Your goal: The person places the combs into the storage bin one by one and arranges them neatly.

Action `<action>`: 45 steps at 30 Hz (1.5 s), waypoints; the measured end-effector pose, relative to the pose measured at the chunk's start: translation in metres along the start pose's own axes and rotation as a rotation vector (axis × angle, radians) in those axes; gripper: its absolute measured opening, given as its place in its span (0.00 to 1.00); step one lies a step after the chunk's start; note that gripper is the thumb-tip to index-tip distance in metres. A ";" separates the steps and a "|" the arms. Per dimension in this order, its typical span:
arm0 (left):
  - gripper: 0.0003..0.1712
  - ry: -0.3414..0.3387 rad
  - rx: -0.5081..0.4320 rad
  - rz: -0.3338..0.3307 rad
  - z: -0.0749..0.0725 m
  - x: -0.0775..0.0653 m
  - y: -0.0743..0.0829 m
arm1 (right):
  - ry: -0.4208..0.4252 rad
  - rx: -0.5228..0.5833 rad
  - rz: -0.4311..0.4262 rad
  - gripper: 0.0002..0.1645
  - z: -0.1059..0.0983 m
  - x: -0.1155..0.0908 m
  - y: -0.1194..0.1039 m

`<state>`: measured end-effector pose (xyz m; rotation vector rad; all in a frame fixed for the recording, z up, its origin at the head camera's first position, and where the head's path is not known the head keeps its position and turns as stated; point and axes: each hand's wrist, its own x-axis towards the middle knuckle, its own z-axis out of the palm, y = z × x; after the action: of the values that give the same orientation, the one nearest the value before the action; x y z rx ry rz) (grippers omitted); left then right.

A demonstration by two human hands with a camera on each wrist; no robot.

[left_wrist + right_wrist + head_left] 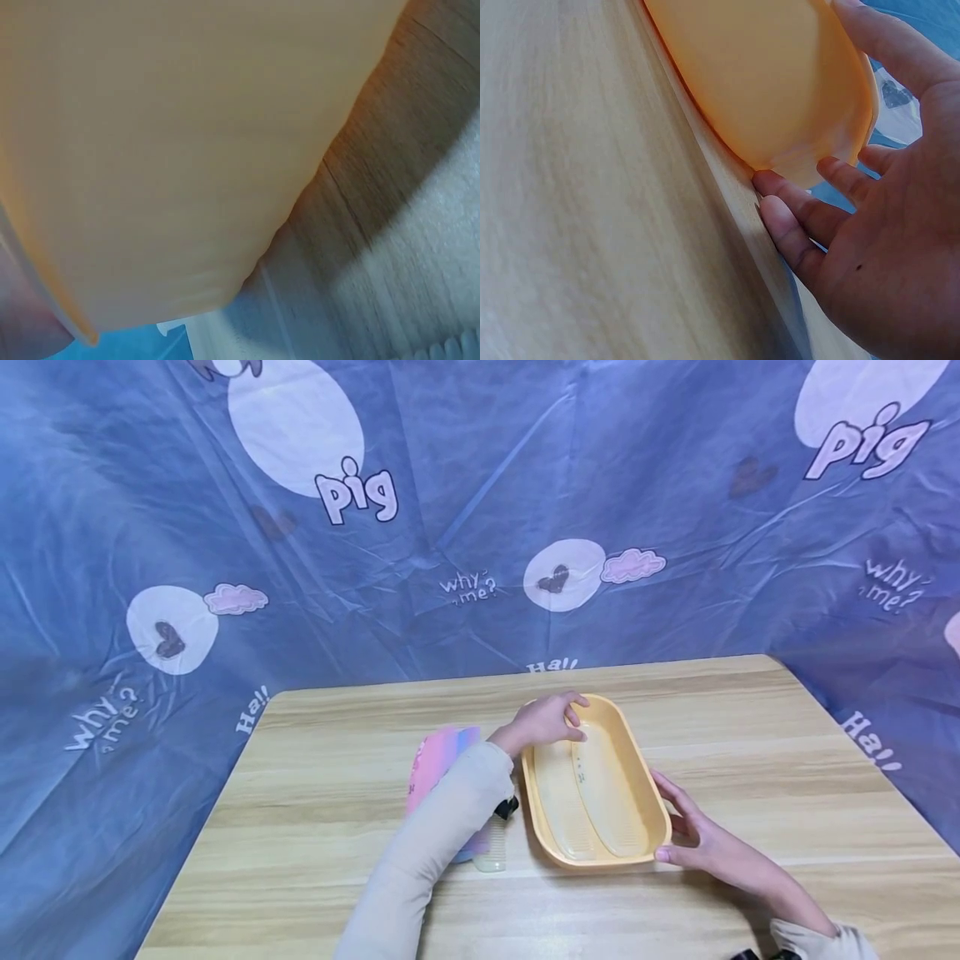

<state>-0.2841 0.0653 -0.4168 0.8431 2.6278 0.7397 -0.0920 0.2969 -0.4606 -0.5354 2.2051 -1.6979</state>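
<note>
A yellow plastic tray (628, 768) lies lengthwise on the table, with two translucent combs inside, side by side. One is the left comb (557, 793); the right comb (600, 793) has small dark print near its edge. Over the tray's far left part reaches my left hand (542, 720), its bent fingers and thumb apart near the right comb's far end. My right hand (693, 839) grips the tray's near right corner, thumb at the rim and fingers along the outer wall. In the right wrist view the fingertips (769, 180) touch the tray's outside (772, 75).
Left of the tray, a pink, purple and blue flat item (435, 760) lies partly under my left sleeve (450, 810). A pale greenish comb (492, 852) lies beside it. The wooden table (315, 802) meets a blue printed cloth (420, 593) at the back.
</note>
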 end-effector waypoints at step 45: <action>0.32 0.092 -0.344 0.055 -0.060 -0.040 -0.041 | -0.012 -0.021 -0.019 0.56 -0.002 -0.003 -0.001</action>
<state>-0.2957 -0.0105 -0.3856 0.7979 2.4559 1.2275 -0.0900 0.3002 -0.4590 -0.5714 2.2185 -1.6783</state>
